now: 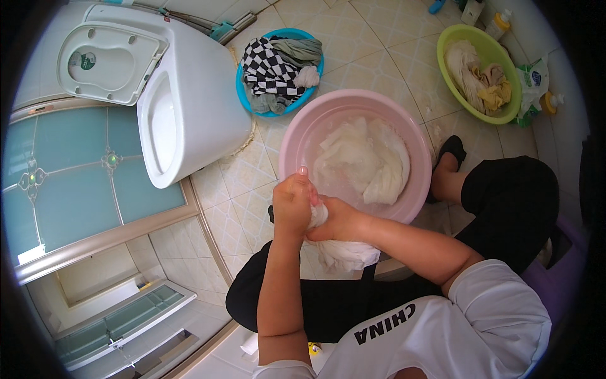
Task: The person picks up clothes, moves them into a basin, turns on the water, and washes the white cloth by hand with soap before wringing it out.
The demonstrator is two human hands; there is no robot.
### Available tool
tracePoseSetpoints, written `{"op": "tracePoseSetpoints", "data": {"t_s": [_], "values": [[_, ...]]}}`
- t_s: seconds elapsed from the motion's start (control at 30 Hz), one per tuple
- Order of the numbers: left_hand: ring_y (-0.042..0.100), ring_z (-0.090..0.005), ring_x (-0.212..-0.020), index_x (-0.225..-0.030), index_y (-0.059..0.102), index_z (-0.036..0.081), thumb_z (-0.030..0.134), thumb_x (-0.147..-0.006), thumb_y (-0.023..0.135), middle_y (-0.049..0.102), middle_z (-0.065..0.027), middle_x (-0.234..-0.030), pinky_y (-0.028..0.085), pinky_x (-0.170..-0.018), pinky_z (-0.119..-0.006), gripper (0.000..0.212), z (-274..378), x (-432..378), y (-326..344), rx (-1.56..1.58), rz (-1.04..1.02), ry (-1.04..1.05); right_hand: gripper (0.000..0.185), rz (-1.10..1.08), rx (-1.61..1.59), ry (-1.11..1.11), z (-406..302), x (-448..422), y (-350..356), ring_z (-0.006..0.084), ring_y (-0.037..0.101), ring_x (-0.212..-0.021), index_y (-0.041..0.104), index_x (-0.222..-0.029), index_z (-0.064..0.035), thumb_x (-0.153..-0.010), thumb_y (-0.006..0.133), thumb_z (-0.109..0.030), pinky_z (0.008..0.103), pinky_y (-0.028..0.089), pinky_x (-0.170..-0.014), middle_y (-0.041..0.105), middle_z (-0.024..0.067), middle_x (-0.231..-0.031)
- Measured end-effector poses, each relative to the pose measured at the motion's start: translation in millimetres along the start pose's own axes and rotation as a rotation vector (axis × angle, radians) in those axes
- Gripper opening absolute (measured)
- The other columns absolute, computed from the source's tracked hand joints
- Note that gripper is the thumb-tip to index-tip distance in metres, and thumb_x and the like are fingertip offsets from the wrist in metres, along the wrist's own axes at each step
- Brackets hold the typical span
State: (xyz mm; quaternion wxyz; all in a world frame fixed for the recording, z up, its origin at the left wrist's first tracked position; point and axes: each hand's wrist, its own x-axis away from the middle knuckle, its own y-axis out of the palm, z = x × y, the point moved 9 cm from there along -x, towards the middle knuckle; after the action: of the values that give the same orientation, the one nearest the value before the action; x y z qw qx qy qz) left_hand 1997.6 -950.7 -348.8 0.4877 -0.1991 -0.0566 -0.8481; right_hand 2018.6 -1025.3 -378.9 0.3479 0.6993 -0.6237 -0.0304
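Both of my hands grip one wet white cloth (348, 256), bunched at the near left rim of a pink plastic basin (289, 142). My left hand (292, 203) is a fist around one end, thumb pointing up. Close against it, my right hand (338, 220) is wrapped around the same cloth, and a loose bundle hangs below toward my lap. Inside the basin, cream-white fabric (362, 156) lies soaking in cloudy water. My fingers hide the part of the cloth between the hands.
A blue basin (238, 90) holds a black-and-white checked cloth (270, 66) and grey-green laundry. Cream and yellow clothes fill a green basin (515, 90), near bottles (499, 23) and a white-green packet (531, 85). A white toilet (199, 109) stands left, by a glass-panelled door (75, 166).
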Motion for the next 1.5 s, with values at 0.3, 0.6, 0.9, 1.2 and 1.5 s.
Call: {"op": "tracePoseSetpoints", "data": {"t_s": [0.3, 0.6, 0.9, 1.2, 1.5], "values": [[0.042, -0.0109, -0.046, -0.054, 0.046, 0.002, 0.026, -0.091, 0.046, 0.045, -0.0017, -0.048, 0.036, -0.047, -0.027, 0.043, -3, -5, 12, -0.482, 0.066, 0.161, 0.067, 0.213, 0.229, -0.146, 27, -11, -24, 0.0266, 0.055, -0.097, 0.042, -0.112, 0.0009, -0.057, 0.075, -0.018, 0.0330, 0.043, -0.083, 0.058, 0.0164, -0.100], [0.043, -0.0128, -0.050, -0.059, 0.047, 0.003, 0.028, -0.092, 0.046, 0.049, -0.0054, -0.055, 0.039, -0.052, -0.027, 0.041, -3, -18, 9, -0.013, -0.004, 0.185, 0.072, 0.184, 0.244, -0.262, 1, -18, -42, 0.0252, 0.054, -0.100, 0.043, -0.113, 0.0005, -0.055, 0.079, -0.023, 0.0330, 0.042, -0.086, 0.056, 0.0160, -0.103], [0.044, -0.0236, -0.112, -0.120, 0.041, 0.000, 0.049, -0.091, 0.035, 0.047, -0.0155, -0.118, 0.035, -0.093, -0.035, 0.057, 32, 1, 5, 0.212, -0.033, 0.259, 0.064, 0.101, -0.001, -0.093, -34, -1, -30, 0.0207, 0.057, -0.096, 0.051, -0.114, -0.0016, -0.064, 0.078, -0.030, 0.0315, 0.045, -0.082, 0.059, 0.0122, -0.105], [0.030, -0.0347, -0.125, -0.137, 0.021, 0.008, 0.045, -0.065, 0.073, 0.027, -0.0206, -0.136, 0.026, -0.101, -0.047, 0.096, 51, 78, 31, -0.208, -0.180, 0.772, 0.037, 0.200, -1.090, -0.129, -59, 7, -80, 0.0259, 0.061, -0.070, 0.058, -0.086, -0.0080, -0.078, 0.057, -0.044, 0.0404, 0.051, -0.070, 0.062, 0.0108, -0.081], [0.036, -0.0449, -0.117, -0.124, 0.029, 0.008, 0.048, -0.058, 0.077, 0.021, -0.0251, -0.133, 0.040, -0.093, -0.051, 0.090, 102, 107, 34, -0.677, 0.272, 1.321, 0.039, 0.105, -1.138, -0.172, -59, 9, -40, 0.0239, 0.059, -0.082, 0.057, -0.090, -0.0080, -0.082, 0.051, -0.046, 0.0375, 0.048, -0.077, 0.061, 0.0086, -0.086]]}}
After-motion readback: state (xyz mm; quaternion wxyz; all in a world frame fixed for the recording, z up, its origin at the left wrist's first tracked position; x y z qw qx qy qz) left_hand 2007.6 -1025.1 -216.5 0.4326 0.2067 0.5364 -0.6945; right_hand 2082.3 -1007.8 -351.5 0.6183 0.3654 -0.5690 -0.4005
